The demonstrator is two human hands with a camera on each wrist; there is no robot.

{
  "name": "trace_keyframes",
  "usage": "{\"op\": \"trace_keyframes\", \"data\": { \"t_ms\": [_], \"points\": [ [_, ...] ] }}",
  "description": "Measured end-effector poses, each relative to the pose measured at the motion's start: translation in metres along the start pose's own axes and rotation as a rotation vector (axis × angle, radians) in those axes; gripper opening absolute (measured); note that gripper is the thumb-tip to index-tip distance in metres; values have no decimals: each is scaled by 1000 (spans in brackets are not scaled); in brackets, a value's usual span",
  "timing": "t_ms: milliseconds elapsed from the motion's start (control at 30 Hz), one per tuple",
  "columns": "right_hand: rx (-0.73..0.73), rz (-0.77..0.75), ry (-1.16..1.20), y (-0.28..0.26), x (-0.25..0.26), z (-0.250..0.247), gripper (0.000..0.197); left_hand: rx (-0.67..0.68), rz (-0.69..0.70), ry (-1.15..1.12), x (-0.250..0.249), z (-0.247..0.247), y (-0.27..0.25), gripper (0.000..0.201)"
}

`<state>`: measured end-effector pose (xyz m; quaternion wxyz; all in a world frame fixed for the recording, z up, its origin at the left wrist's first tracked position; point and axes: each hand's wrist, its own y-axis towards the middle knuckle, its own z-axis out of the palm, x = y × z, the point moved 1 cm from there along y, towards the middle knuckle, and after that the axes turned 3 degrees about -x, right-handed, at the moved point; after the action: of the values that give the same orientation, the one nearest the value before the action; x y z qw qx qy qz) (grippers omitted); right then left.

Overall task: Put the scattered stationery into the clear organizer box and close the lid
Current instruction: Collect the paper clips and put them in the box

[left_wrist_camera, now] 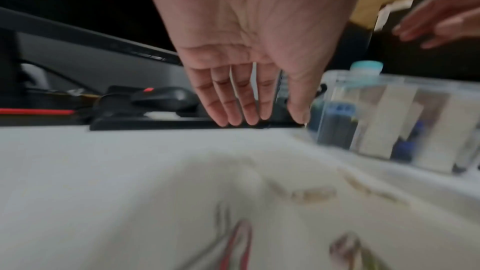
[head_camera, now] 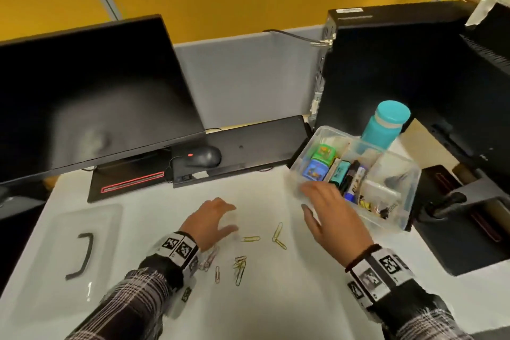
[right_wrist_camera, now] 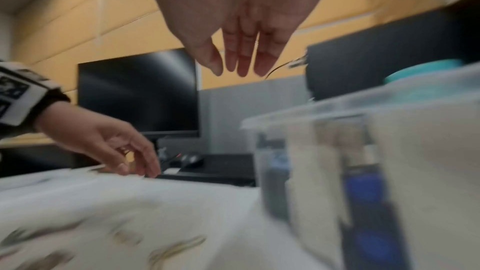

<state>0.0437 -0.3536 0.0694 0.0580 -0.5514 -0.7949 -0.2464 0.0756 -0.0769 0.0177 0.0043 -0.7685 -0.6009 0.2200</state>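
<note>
Several gold paper clips (head_camera: 277, 234) and a pink one (head_camera: 209, 258) lie scattered on the white table. The clear organizer box (head_camera: 411, 196) stands open at the right, holding stamps, markers and small clips. Its clear lid (head_camera: 41, 270) with a black handle lies flat at the left. My left hand (head_camera: 233, 218) hovers open just above the clips, fingers spread, holding nothing. My right hand (head_camera: 306, 199) is open beside the box's near left corner, also holding nothing. The left wrist view shows straight fingers (left_wrist_camera: 233, 110) over blurred clips (left_wrist_camera: 311, 194). The right wrist view shows straight fingers (right_wrist_camera: 244, 63) above the box (right_wrist_camera: 363, 151).
A dark monitor (head_camera: 91, 96) stands at the back left, with a black mouse (head_camera: 204, 156) on a black keyboard (head_camera: 256, 143) behind the clips. A teal bottle (head_camera: 386, 127) and a black computer tower (head_camera: 386, 69) stand behind the box.
</note>
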Motion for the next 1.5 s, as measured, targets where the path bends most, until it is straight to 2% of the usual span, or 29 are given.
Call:
{"op": "trace_keyframes", "data": {
  "t_ms": [33,133,167,233,300,467,533,567,633,667,733,767,833,933,1000,1100,1133,1200,1300,1367,1433,1500],
  "points": [
    [135,-35,20,-2,7,20,39,37,-49,11,10,8,-10,57],
    [541,23,7,-13,10,79,58,61,-208,-17,30,26,-35,81],
    [627,35,-30,-16,9,92,63,61,-252,-30,35,31,-42,91],
    [711,48,-77,-23,11,108,63,77,-286,-51,43,41,-53,110],
    [698,76,-101,-30,13,117,57,93,-278,-85,48,49,-60,112],
    [532,67,-213,-39,15,125,36,73,-186,-152,53,57,-62,87],
    [548,63,-287,-40,14,126,48,57,-147,-173,54,55,-60,68],
    [562,110,-241,-41,12,129,51,43,-131,-171,54,54,-58,59],
    [508,123,-217,-39,17,128,48,9,-94,-162,54,52,-55,43],
    [469,106,-207,-37,22,125,41,-7,-78,-158,54,52,-53,37],
    [465,182,-153,-34,25,125,16,-28,-64,-148,52,52,-51,27],
    [503,210,-140,-32,25,125,11,-40,-55,-134,50,52,-50,23],
    [560,283,-33,-30,28,125,6,-60,-34,-88,47,53,-47,18],
    [495,474,280,-28,26,126,25,-73,-13,-38,44,50,-43,17],
    [391,684,646,-29,22,126,23,-58,1,-4,41,49,-40,17],
    [209,1007,1332,-27,26,125,21,-24,-20,-30,40,48,-36,17],
    [176,1068,1465,-26,28,124,23,-10,-47,-69,40,48,-35,16],
    [161,1123,1583,-19,34,123,22,7,-96,-141,41,48,-34,10],
    [149,1166,1539,-5,42,123,20,37,-114,-161,42,49,-33,11],
    [183,1118,1333,2,43,128,20,38,-100,-139,41,51,-33,10],
    [290,889,991,5,43,134,21,28,-69,-89,39,52,-34,7],
    [427,563,610,5,43,140,16,20,-6,-12,38,53,-36,10]
  ]
}}
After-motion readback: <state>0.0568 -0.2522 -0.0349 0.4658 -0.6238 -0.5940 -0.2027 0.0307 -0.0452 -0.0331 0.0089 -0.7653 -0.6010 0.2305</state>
